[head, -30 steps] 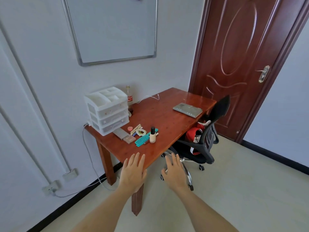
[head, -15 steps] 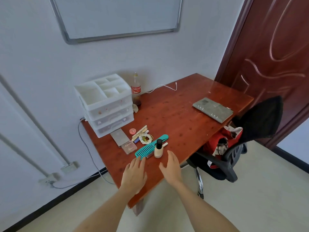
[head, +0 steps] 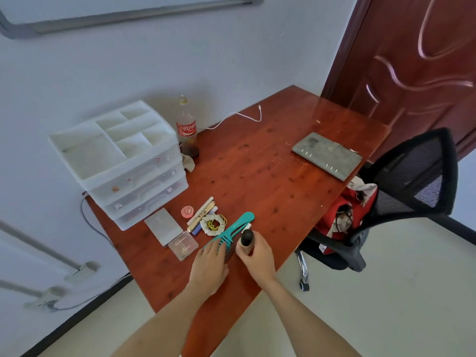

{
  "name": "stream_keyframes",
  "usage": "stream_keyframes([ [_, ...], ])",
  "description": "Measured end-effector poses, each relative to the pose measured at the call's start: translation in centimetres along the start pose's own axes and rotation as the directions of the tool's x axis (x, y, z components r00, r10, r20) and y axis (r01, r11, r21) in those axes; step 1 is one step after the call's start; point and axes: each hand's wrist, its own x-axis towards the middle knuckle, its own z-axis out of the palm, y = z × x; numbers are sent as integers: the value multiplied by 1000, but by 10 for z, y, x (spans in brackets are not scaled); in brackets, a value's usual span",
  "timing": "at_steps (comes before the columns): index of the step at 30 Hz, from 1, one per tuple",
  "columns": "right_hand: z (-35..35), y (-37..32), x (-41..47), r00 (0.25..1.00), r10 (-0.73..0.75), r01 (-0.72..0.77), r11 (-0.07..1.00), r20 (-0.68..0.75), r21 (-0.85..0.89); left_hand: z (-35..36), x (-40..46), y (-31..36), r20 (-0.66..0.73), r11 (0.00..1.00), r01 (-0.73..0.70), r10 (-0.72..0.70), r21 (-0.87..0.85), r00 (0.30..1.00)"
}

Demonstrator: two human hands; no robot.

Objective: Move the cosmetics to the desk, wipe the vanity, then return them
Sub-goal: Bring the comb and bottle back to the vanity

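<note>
Cosmetics lie in a cluster on the reddish wooden desk. My right hand is wrapped around a small bottle with a black cap. My left hand rests flat with its fingertips on the toothed end of a teal comb. Beside them lie a clear compact case, a grey flat palette, a pink round pot, a few slim tubes and a white scrunchie.
A white drawer organiser stands at the desk's back left, a cola bottle next to it. A grey notebook and a white cable lie farther right. A black mesh chair with red cloth sits at the right edge.
I have come closer to the desk. Both hands reached forward: the right one closed around the bottle, the left one landed on the comb.
</note>
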Motion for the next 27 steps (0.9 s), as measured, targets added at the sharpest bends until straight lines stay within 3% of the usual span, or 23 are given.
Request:
stream_keyframes([
  [4,-14,17,7,996,15,-18,999,-83,-30,0,27,8,47,999,-5,4,41,999],
  [12,-20,24,13,995,37,-45,996,-98,-78,3,66,27,19,987,38,-41,155,999],
  [16,-18,23,13,991,35,-43,997,-127,-64,4,67,35,68,984,4,-17,177,998],
  [20,-18,17,17,986,117,-116,993,-120,13,5,73,34,84,998,11,-16,60,996],
  [24,-15,12,19,964,228,-203,964,-139,172,1,72,24,209,994,108,-104,-8,972],
  [27,-12,11,21,970,183,-159,976,-162,151,3,66,15,231,990,140,-132,-20,964],
])
